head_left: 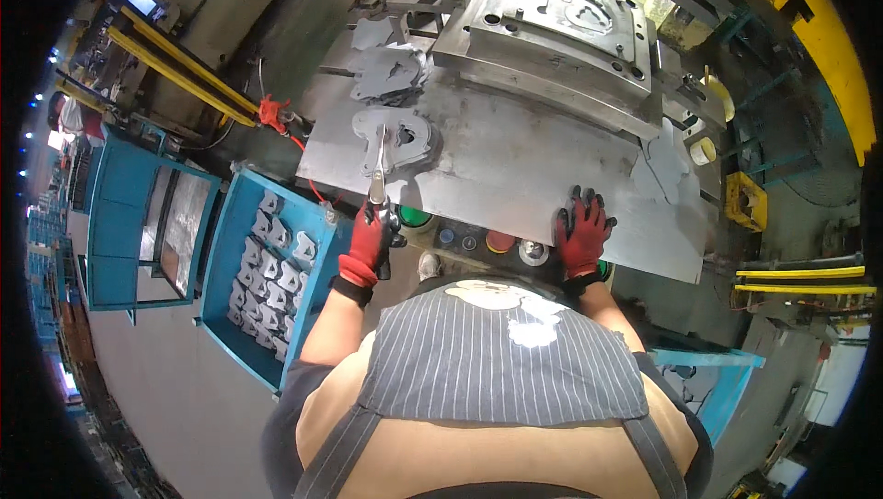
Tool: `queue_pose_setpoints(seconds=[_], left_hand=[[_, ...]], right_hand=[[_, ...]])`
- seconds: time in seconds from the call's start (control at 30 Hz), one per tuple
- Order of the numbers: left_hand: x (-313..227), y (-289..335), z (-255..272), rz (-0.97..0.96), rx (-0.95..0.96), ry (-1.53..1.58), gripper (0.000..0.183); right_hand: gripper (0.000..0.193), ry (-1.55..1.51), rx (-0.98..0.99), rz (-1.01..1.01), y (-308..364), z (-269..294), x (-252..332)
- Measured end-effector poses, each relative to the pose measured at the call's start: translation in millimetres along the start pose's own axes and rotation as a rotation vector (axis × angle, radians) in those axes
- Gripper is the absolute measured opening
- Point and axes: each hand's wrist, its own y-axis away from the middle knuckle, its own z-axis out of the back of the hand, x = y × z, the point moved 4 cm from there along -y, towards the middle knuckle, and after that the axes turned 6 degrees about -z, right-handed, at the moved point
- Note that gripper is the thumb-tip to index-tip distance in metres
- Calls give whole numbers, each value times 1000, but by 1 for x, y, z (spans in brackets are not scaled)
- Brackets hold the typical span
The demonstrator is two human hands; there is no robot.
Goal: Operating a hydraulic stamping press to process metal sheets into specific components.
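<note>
My left hand point(366, 240), in a red glove with dark fingers, is closed round a metal hand tool with a slim tip point(377, 188). The tool's exact kind is not clear. Its tip reaches over a flat grey metal plate part point(394, 138) with a hole in it, lying on the steel table point(515, 168); I cannot tell whether they touch. My right hand point(581, 230), gloved alike, lies on the table's front edge with its fingers apart and holds nothing. Behind the single part lies a pile of similar parts point(388, 74).
A large steel die block point(552, 67) stands at the table's back. Below the front edge sits a control panel with a red button point(500, 241). A blue bin point(221, 287) of stamped parts stands at left. Thin grey sheet pieces point(660, 168) lie at right; yellow bars point(184, 71) rise at left.
</note>
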Motion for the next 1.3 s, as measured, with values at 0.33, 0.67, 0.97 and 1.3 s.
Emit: queue_pose_setpoints(seconds=[0.33, 0.67, 0.97, 1.3], left_hand=[[-60, -8, -6, 172, 410, 162, 29], [-112, 14, -18, 375, 305, 596, 39], [-132, 44, -88, 266, 550, 294, 32], [-128, 44, -103, 157, 611, 195, 42]], right_hand=[[56, -134, -54, -8, 1, -3, -16], [67, -11, -189, -245, -91, 17, -182], [91, 0, 23, -298, -83, 4, -169], [68, -58, -142, -245, 46, 44, -155]])
